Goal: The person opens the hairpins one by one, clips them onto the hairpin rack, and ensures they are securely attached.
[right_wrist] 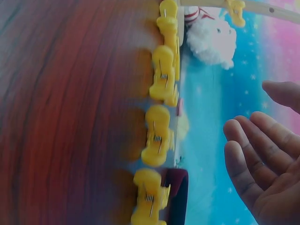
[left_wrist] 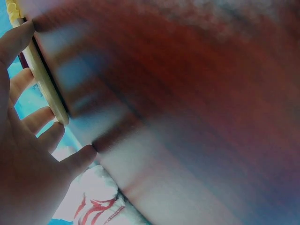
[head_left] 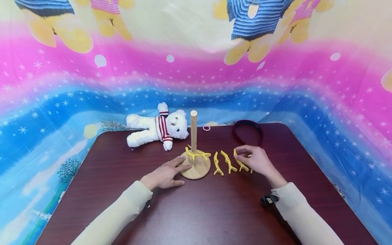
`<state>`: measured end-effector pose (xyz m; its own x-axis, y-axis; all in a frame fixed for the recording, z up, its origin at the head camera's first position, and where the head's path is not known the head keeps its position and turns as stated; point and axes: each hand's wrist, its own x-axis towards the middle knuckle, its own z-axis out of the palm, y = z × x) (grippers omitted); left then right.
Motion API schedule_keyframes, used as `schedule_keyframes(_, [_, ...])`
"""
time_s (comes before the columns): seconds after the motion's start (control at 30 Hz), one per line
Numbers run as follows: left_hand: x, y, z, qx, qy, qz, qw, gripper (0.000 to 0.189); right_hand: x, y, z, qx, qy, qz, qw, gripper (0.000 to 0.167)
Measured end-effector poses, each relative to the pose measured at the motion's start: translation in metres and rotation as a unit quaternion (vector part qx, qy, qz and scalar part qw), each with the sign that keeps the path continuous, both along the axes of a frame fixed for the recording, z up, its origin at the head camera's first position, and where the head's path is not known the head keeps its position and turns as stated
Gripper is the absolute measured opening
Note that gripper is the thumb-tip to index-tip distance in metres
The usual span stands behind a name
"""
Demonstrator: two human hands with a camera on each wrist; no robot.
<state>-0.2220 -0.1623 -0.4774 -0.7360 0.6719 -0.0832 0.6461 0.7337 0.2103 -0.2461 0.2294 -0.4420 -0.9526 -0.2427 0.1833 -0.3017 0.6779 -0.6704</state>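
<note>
A wooden stand has an upright post (head_left: 194,131) on a round base (head_left: 196,172). Fingers of my left hand (head_left: 166,173) lie spread on the base's left side, and the left wrist view shows that hand (left_wrist: 33,136) at the base edge (left_wrist: 49,89). A yellow hair clip (head_left: 199,154) is at the lower part of the post; the right wrist view shows this clip (right_wrist: 236,13) on the post. Several more yellow clips (head_left: 218,165) stand in a row right of the base. Above the row's right end is my right hand (head_left: 254,160), its fingers (right_wrist: 246,164) relaxed and holding nothing.
A white teddy bear (head_left: 147,129) in a striped sweater lies at the back left. Behind the stand are a pink hair tie (head_left: 206,128) and a dark red headband (head_left: 235,134). The brown table (head_left: 196,211) is surrounded by a printed cloth (head_left: 190,95).
</note>
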Motion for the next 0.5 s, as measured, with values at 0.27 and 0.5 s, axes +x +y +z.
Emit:
schedule_keyframes(0.27, [0.000,0.000,0.001,0.003,-0.004,0.003,1.0000,0.069,0.001,0.022,0.000,0.021,-0.002,-0.027,0.9994,0.034])
schedule_keyframes(0.5, [0.000,0.001,0.001,0.004,-0.002,0.002,1.0000,0.069,-0.001,0.039,-0.003,0.028,-0.001,-0.040,0.9988,0.039])
